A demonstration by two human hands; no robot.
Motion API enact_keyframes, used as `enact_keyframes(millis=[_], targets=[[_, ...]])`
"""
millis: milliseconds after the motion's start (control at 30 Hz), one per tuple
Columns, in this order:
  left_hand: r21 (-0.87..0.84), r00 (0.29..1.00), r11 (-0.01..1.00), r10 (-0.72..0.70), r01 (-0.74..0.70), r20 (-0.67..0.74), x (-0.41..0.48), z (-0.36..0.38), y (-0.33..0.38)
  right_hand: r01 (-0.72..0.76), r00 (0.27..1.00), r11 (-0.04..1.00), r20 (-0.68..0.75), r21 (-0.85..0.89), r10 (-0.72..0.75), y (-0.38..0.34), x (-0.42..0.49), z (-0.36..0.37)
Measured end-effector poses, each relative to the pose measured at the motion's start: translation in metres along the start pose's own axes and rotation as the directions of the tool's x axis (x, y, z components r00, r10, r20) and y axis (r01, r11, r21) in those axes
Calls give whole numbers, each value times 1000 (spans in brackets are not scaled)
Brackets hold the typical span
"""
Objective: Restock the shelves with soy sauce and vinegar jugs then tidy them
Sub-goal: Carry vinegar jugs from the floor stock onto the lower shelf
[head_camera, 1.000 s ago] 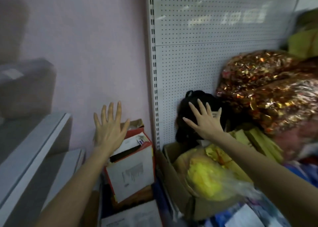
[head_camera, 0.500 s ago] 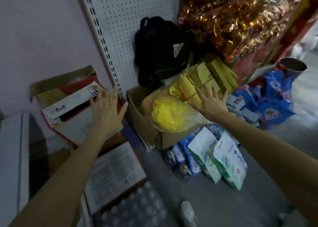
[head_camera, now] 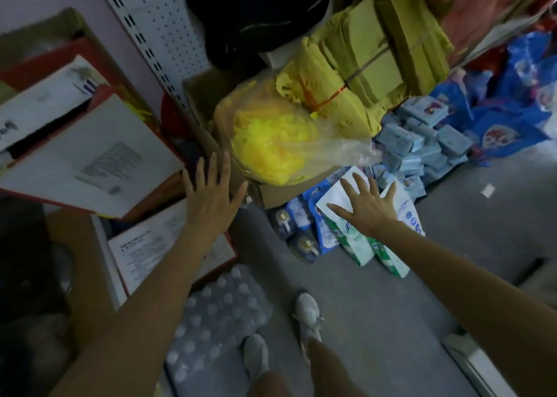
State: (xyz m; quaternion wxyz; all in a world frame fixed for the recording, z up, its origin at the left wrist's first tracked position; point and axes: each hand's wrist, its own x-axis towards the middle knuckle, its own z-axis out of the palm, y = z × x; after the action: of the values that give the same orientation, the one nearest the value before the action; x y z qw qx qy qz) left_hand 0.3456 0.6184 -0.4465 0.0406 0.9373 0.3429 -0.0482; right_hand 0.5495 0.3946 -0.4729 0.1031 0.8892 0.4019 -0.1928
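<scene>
Both grips empty, left hand (head_camera: 211,200) and right hand (head_camera: 366,208) splayed open, package labels blurred, unreadable

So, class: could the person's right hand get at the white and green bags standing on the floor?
Probably yes: the right hand, open, hangs right over the white and green bags with nothing between.

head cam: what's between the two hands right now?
Head view: between the left hand and right hand sit the front corner of the cardboard box and blue packs on the floor. No jugs visible.
</scene>
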Motion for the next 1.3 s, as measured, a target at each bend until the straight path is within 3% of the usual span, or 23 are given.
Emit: enact_keyframes(millis=[500, 933, 1100, 1300], targets=[[14, 935, 997, 64, -74, 348, -24, 213, 18, -83, 977, 996, 202, 35, 74, -2, 41, 211], [13, 893, 972, 209, -234, 398, 4, 375, 18, -69, 977, 993, 205, 94, 48, -20, 116, 372], [11, 878, 961, 246, -275, 410, 5, 427, 21, -175, 945, 956, 312, 234, 97, -24, 149, 419], [11, 874, 970, 213, -242, 437, -2, 465, 24, -211, 966, 897, 220, 389, 132, -24, 166, 446]])
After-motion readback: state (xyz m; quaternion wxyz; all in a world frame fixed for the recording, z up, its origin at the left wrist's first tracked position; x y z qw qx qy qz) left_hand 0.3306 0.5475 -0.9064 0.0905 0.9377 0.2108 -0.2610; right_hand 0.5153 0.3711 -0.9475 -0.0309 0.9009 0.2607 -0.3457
